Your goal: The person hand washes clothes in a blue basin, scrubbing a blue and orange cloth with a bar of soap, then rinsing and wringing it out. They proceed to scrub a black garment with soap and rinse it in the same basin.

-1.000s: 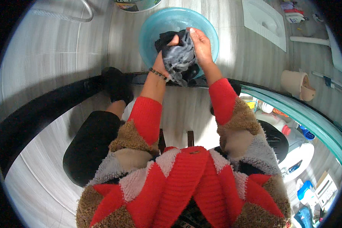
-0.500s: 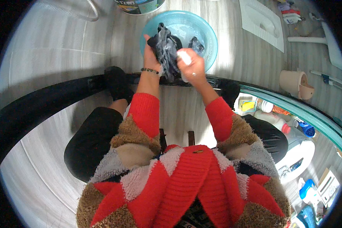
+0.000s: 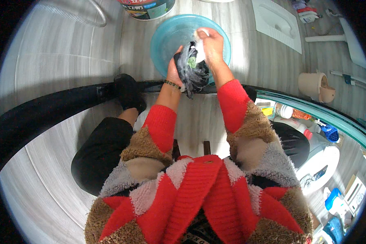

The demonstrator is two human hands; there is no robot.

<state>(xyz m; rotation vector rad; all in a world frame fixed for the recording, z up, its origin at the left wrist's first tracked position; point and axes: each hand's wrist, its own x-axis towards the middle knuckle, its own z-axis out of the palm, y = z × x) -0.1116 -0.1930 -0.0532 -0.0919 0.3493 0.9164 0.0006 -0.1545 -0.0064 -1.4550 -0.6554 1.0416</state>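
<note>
A round blue basin (image 3: 160, 49) stands on the floor in front of me. Over its near rim my left hand (image 3: 173, 73), with a beaded bracelet at the wrist, grips a dark wet cloth (image 3: 197, 77) streaked with greyish-white lather. A small green patch shows on the cloth, and its lower end hangs past the rim. My right hand (image 3: 213, 46) is closed round a white object (image 3: 200, 53) against the cloth's upper right side. Fingers cover part of that object, and I cannot make out its kind.
A dark sill with a glass panel (image 3: 313, 110) crosses between me and the basin. Behind the basin stands a bucket (image 3: 148, 10). To the right are a squat toilet (image 3: 272, 18), a beige pail (image 3: 311, 85) and several bottles. A grey hose (image 3: 73, 14) lies at upper left.
My right hand has moved up and slightly right with the white object. My left hand and the cloth have shifted right and nearer me; the green patch now shows.
</note>
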